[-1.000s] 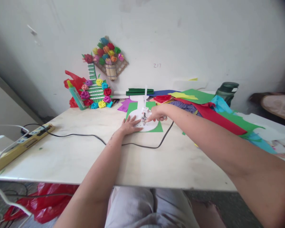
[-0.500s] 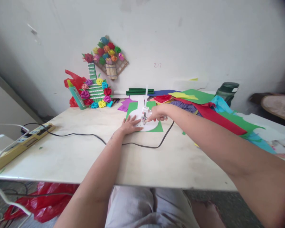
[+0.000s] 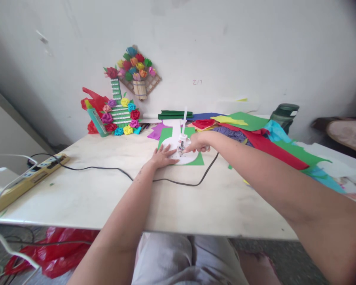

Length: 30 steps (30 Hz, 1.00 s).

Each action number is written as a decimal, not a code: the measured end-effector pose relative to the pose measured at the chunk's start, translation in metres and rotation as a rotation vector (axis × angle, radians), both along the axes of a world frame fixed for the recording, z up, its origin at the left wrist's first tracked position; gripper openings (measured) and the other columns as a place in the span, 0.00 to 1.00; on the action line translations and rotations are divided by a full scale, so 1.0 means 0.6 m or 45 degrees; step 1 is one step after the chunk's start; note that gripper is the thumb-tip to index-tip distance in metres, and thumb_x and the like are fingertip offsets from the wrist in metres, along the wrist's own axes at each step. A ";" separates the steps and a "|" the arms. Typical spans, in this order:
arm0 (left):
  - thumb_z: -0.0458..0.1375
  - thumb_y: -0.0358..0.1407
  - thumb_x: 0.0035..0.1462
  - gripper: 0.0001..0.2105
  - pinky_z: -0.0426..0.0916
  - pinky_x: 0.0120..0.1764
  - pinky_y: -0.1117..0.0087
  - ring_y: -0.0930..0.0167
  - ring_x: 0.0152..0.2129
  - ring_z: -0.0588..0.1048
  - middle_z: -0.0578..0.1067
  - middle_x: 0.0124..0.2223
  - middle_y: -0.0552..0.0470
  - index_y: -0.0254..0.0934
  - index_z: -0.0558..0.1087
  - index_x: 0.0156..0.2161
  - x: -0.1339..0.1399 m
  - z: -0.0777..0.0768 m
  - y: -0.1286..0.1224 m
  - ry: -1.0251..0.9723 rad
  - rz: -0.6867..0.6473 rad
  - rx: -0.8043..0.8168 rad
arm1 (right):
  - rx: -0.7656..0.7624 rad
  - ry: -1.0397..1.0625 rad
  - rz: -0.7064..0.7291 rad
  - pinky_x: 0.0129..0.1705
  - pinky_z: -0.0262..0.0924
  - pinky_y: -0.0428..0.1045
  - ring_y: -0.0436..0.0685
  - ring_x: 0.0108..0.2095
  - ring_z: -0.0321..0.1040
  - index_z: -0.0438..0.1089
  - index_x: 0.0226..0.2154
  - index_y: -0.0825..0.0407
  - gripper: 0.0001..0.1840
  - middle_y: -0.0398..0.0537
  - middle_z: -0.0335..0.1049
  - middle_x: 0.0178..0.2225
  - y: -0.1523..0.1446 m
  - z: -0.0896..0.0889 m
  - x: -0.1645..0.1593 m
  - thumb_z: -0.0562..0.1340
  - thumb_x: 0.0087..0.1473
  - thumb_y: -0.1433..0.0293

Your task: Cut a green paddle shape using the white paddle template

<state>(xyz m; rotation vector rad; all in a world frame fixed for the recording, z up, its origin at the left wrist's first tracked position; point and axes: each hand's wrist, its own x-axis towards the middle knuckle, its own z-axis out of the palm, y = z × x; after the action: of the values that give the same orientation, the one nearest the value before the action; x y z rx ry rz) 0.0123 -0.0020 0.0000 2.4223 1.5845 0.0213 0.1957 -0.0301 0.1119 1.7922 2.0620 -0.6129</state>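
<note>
A white guitar-shaped cutout (image 3: 190,159) lies flat on a sheet of green paper (image 3: 199,160) on the table. My left hand (image 3: 162,156) rests on the cutout's left side, fingers spread. Above the cutout's round body, my right hand (image 3: 200,141) grips a small white glue gun (image 3: 182,139), its nose pointing down at the surface. A white glue stick (image 3: 184,120) rises from the gun, leaning slightly right. My right fingers partly cover the gun, and its tip is too small to make out clearly.
A black cord (image 3: 178,182) loops across the table to a yellow power strip (image 3: 37,176). Coloured paper (image 3: 273,148) and purple yarn (image 3: 230,133) are heaped on the right near a dark bottle (image 3: 284,115). A flower-decorated guitar (image 3: 120,113) and glue bottle (image 3: 97,122) stand back left.
The glue gun has shifted very slightly right in my right hand, and its glue stick leans a little more to the right. My left hand stays in place on the cutout.
</note>
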 end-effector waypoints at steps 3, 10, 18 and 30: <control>0.45 0.64 0.42 0.39 0.31 0.57 0.53 0.59 0.60 0.33 0.38 0.65 0.57 0.54 0.52 0.60 -0.002 -0.003 0.002 0.004 -0.004 0.002 | 0.018 0.051 0.011 0.21 0.55 0.47 0.49 0.19 0.56 0.65 0.32 0.58 0.36 0.43 0.57 0.18 0.003 -0.005 0.002 0.59 0.36 0.41; 0.45 0.64 0.42 0.39 0.33 0.57 0.52 0.59 0.61 0.33 0.38 0.65 0.59 0.55 0.50 0.60 -0.001 -0.003 0.002 -0.010 -0.011 0.008 | 0.083 0.142 -0.034 0.20 0.54 0.46 0.47 0.17 0.54 0.62 0.31 0.56 0.32 0.42 0.56 0.18 -0.014 0.013 0.023 0.59 0.38 0.43; 0.47 0.62 0.42 0.39 0.32 0.57 0.53 0.59 0.61 0.34 0.38 0.65 0.59 0.54 0.50 0.60 0.000 0.006 -0.004 -0.043 -0.008 -0.019 | 0.132 0.210 -0.172 0.19 0.53 0.46 0.47 0.17 0.52 0.59 0.36 0.56 0.29 0.42 0.56 0.20 -0.033 0.016 0.049 0.59 0.43 0.47; 0.47 0.63 0.41 0.39 0.33 0.57 0.54 0.59 0.61 0.34 0.38 0.65 0.61 0.56 0.51 0.60 -0.002 0.003 0.000 -0.074 -0.007 -0.019 | 0.119 0.242 -0.120 0.20 0.52 0.46 0.47 0.18 0.52 0.61 0.34 0.55 0.31 0.41 0.54 0.19 -0.031 0.003 0.050 0.58 0.40 0.44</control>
<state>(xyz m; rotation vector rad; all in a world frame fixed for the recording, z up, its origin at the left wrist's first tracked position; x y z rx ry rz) 0.0111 -0.0023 0.0019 2.3923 1.5471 0.0779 0.2256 -0.0486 0.1137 1.9612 2.1709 -0.7508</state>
